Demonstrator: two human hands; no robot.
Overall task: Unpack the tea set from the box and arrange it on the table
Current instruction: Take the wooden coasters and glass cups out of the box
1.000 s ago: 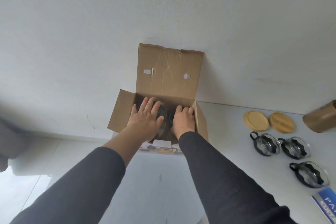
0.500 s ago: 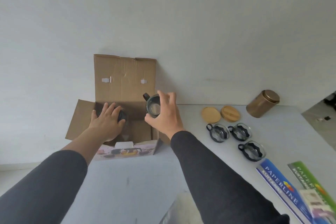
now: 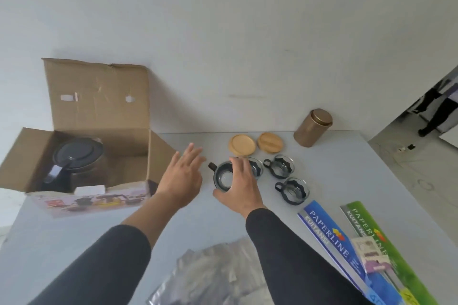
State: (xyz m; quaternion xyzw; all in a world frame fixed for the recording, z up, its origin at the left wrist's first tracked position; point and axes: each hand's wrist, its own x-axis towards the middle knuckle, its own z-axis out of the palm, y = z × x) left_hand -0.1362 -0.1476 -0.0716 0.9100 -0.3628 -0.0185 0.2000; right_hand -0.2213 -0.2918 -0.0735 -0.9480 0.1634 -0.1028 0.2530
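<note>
The open cardboard box stands at the table's left, with a dark-lidded glass teapot still inside. My right hand grips a glass cup with a black holder, low over the table just left of the other cups. My left hand hovers open, fingers spread, between the box and that cup. Three more cups sit to the right: one partly behind my right hand, one and one. Two round wooden lids lie behind them.
A gold tin canister stands by the wall. Blue and green Paperline booklets lie at the front right, and a clear plastic bag lies at the near edge. The table ends close at the right.
My right hand lifted a cup out of the box and carried it right to the other cups. My left hand left the box and now hovers open beside it.
</note>
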